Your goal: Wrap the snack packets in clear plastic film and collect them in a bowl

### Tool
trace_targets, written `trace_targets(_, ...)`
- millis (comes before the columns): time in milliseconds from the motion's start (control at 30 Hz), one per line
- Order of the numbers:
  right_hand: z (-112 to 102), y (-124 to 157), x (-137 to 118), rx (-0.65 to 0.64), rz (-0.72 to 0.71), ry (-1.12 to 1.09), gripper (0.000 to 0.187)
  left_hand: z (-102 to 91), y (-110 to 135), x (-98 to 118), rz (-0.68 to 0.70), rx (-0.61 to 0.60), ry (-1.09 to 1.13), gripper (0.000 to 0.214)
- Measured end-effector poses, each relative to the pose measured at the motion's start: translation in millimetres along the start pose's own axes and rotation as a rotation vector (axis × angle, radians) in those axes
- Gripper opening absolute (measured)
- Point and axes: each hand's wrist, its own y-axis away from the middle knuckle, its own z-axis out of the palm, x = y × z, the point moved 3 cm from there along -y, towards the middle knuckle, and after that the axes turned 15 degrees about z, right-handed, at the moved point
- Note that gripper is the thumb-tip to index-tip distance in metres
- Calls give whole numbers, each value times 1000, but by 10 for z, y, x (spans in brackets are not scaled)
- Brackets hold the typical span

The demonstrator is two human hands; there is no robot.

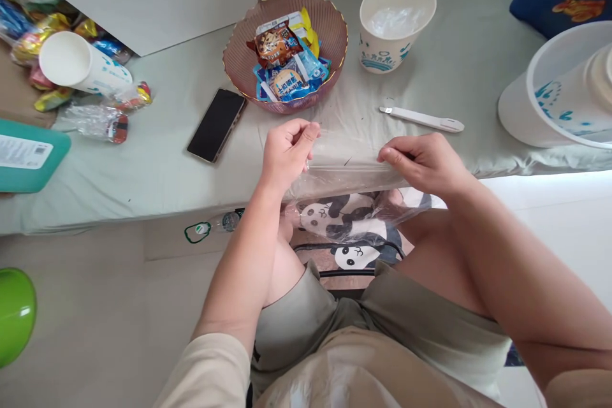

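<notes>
Clear film [342, 175] in left hand [287, 156], right hand [428, 162]; pink bowl [241, 44] holds snacks [280, 46]

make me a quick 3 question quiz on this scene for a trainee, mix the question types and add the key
1. True or false: the phone lies to the left of the bowl.

2. What do the left hand and the right hand hold between them?
A) the phone
B) clear plastic
C) the bowl

3. Fill in: the white tool lies nearer the ____ hand.

Key: 1. True. 2. B. 3. right.
</notes>
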Motion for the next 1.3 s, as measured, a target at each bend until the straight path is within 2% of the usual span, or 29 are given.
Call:
trace_targets(100, -18, -35, 48, 30, 78, 7, 30, -173, -8, -31, 48, 138, -61, 40)
trace_targets(167, -17, -46, 63, 77, 105, -2, 32, -245, -6, -43, 26, 225, -29, 43)
trace_targets(200, -11, -49, 66, 100, 111, -7, 33, -255, 2, -39, -7, 224, 15, 45)
trace_targets(233, 0, -53, 67, 115, 112, -13, 34, -245, 15, -27, -52, 177, 73, 46)
trace_targets(267, 14, -57, 65, 123, 110, -20, 34, -215, 37, -7, -107, 79, 132, 47)
trace_targets(367, 50, -81, 58, 147, 103, -34, 33, -104, 157, 65, -275, -319, 184, 39)
trace_targets(400, 56, -92, 60, 159, 106, -34, 31, -95, 193, 76, -313, -388, 151, 31)
trace_targets(433, 58, -104, 65, 175, 113, -34, 30, -109, 213, 77, -336, -398, 103, 23)
trace_targets(467, 56, -117, 74, 192, 121, -34, 28, -142, 215, 71, -343, -353, 55, 18)
trace_targets(600, 7, -155, 138, 216, 145, -71, 20, -345, 147, 29, -267, -20, 22, 15)
trace_targets(667, -24, -160, 179, 157, 133, -97, 19, -446, 116, 19, -217, 109, 75, 19)
trace_targets(733, -43, -151, 217, 68, 114, -88, 25, -532, 105, 20, -195, 195, 120, 24)
trace_targets(833, -51, -128, 269, -29, 132, -67, 18, -614, 114, 28, -210, 248, 151, 33)
trace_targets(900, -67, -126, 298, 2, 200, -172, 18, -638, 120, 30, -216, 251, 146, 38)
trace_targets(1033, -87, -171, 323, 172, 338, -657, 20, -657, 112, -6, -210, 272, 103, 44)
trace_targets(1100, -53, -203, 305, 209, 376, -875, 21, -653, 99, -37, -215, 282, 90, 46)
trace_targets(1200, 58, -231, 248, 104, 415, -997, 31, -636, 77, -63, -230, 299, 113, 45)
trace_targets(1267, 121, -233, 221, -25, 407, -918, 36, -630, 64, -57, -237, 311, 141, 42)
trace_targets(1300, 127, -233, 228, -49, 395, -861, 34, -631, 60, -48, -239, 312, 147, 41)
